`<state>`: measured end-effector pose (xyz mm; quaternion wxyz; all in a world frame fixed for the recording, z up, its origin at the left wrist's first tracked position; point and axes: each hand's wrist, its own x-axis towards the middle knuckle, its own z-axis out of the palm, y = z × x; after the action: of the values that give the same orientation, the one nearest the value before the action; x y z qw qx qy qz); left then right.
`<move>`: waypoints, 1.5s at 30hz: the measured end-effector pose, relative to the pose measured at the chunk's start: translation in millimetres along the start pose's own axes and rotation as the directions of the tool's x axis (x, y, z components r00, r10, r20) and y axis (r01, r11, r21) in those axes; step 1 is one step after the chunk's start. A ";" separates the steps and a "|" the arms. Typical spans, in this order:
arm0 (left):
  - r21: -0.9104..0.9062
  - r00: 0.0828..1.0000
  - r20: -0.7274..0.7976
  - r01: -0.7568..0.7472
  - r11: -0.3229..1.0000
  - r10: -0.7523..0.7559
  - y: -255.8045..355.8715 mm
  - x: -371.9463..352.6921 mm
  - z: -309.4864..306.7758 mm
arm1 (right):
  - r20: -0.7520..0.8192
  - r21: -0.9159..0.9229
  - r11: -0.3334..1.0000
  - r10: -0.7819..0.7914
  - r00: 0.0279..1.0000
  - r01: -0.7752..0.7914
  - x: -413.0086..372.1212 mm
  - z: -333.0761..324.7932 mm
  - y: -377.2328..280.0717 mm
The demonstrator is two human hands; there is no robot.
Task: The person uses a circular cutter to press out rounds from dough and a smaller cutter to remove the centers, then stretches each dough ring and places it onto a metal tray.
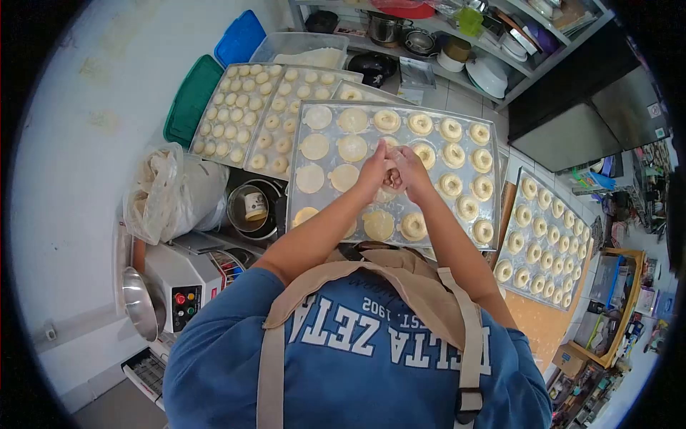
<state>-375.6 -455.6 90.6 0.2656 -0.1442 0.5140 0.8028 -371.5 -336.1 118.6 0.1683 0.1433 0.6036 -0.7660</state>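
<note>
My left hand (372, 174) and my right hand (414, 171) meet over the middle of a large metal tray (457, 114). Their thumbs are up and close together, with the fingers curled inward between them. Whatever the fingers pinch is hidden; pale dough shows just beneath them. On the left side of the tray lie flat dough discs (310, 178), some with a small tab at the edge. To the right, several dough rings (450, 185) with hollow centres stand in rows. Near my forearms are another flat disc (379, 224) and a ring (413, 227).
Trays of round dough balls (236, 107) lie at the back left. A second tray of dough rings (536, 236) is on the right. On the left are a plastic bag (171, 189), a pot (250, 207) and a machine with buttons (187, 300). Shelves (493, 46) hold cookware behind.
</note>
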 end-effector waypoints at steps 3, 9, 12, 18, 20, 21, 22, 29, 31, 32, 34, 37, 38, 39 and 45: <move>-0.189 0.999 -0.049 0.000 0.982 -0.009 5.5 -8.2 18.0 | -0.075 0.000 0.998 -0.064 0.995 0.064 -0.8 -1.0 -2.1; 0.294 0.993 0.023 -0.116 0.949 0.115 17.7 -14.2 5.1 | 0.051 -0.036 0.997 0.065 0.997 -0.063 -5.9 -0.5 -5.2; 0.090 0.984 0.045 -0.177 0.980 0.174 -1.7 -2.6 4.0 | -0.182 0.113 0.963 -0.224 0.958 0.247 -2.4 2.0 13.5; 0.178 0.995 -0.056 -0.068 0.982 0.079 2.8 -18.1 1.1 | 0.019 -0.151 0.987 0.065 0.998 -0.061 -11.7 -0.5 5.8; 0.238 0.994 -0.065 -0.074 0.969 0.092 -11.2 -7.8 -10.1 | -0.047 -0.106 0.994 -0.014 0.999 0.009 -1.9 -6.5 30.3; 0.173 0.995 -0.043 -0.081 0.982 0.089 -40.2 17.3 -31.1 | -0.082 -0.084 0.996 -0.050 0.995 0.043 3.1 -9.5 44.3; 0.109 0.996 -0.021 -0.084 0.990 0.086 -60.2 32.2 -45.2 | -0.081 -0.047 0.999 0.005 0.997 -0.008 6.5 -12.5 53.2; 0.093 0.990 -0.132 -0.035 0.995 0.047 -87.4 35.2 -59.7 | -0.056 -0.018 0.988 0.152 0.987 -0.153 9.1 -21.9 80.2; 0.134 0.991 -0.130 -0.001 0.991 0.019 -85.7 32.4 -59.3 | -0.060 -0.016 0.988 0.151 0.987 -0.153 11.2 -25.1 86.4; 0.151 0.990 -0.140 0.004 0.988 0.017 -85.0 31.5 -58.0 | -0.062 -0.007 0.990 0.143 0.988 -0.144 14.3 -26.8 91.3; 0.185 0.987 -0.163 0.015 0.983 0.016 -82.0 28.7 -53.4 | -0.083 -0.017 0.989 0.143 0.986 -0.145 16.6 -27.1 93.0; 0.282 0.968 -0.242 0.007 0.959 0.064 -80.2 26.5 -46.6 | -0.131 -0.094 0.984 0.142 0.981 -0.154 16.6 -25.2 92.5; 0.287 0.971 -0.233 0.008 0.958 0.061 -78.9 26.0 -46.2 | -0.143 -0.135 0.980 0.123 0.982 -0.143 15.4 -24.3 92.0; 0.291 0.973 -0.223 0.009 0.957 0.058 -76.9 25.2 -45.0 | -0.156 -0.176 0.975 0.105 0.982 -0.132 14.1 -23.3 90.6; 0.395 0.982 -0.176 0.011 0.918 0.063 -60.0 10.0 -34.3 | -0.241 -0.346 0.935 -0.006 0.970 -0.080 14.3 -21.7 91.9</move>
<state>-350.6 -464.0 25.8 0.2297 -0.1548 0.6895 0.6692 -344.4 -335.9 27.0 0.1322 0.2131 0.7443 -0.6190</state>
